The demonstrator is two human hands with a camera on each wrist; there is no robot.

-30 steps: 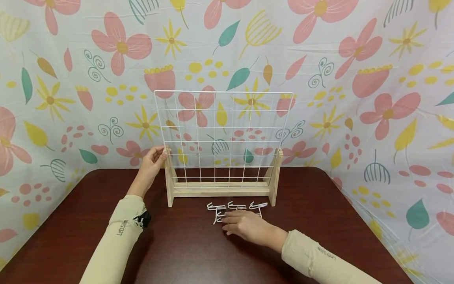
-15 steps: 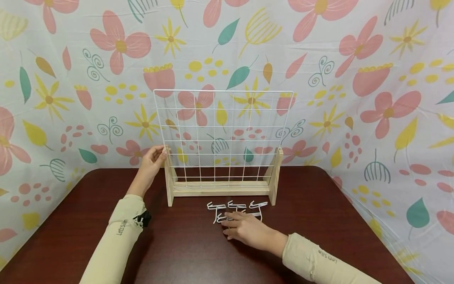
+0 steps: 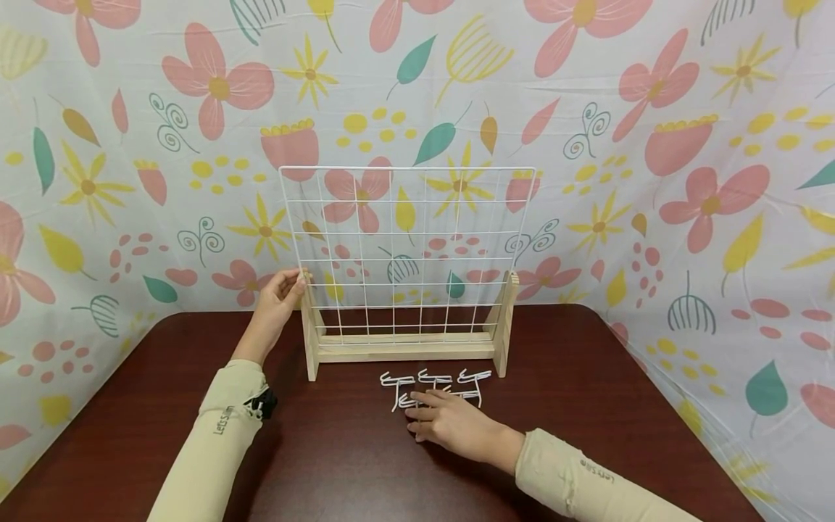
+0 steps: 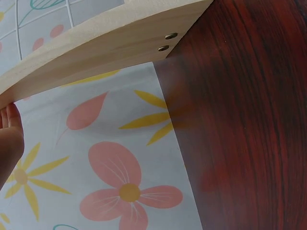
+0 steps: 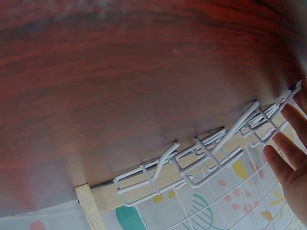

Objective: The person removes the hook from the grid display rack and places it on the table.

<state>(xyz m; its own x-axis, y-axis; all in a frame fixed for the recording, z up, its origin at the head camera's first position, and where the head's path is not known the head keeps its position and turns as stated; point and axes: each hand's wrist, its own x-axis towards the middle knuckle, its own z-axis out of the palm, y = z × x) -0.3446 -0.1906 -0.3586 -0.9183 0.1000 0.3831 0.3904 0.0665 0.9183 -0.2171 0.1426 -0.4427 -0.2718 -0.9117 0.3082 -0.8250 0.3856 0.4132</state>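
Note:
A white wire grid panel stands upright in a pale wooden stand on the dark table. My left hand holds the upper end of the stand's left upright. In the left wrist view, fingertips meet the edge of that upright. White wire hooks lie in front of the stand, several of them in two rough rows. My right hand rests over the near row with its fingers extended and slightly spread, covering some hooks. The right wrist view has its fingers beside the hooks.
The reddish-brown table reaches back to a floral cloth hanging close behind the stand and along both sides. Two metal screw heads show on the left upright's side. A black strap piece sits on the left sleeve.
The near-row hooks by my right fingers have shifted a little; two hook ends left of the fingertips now look like one, and another shows above the hand. My left hand keeps its place.

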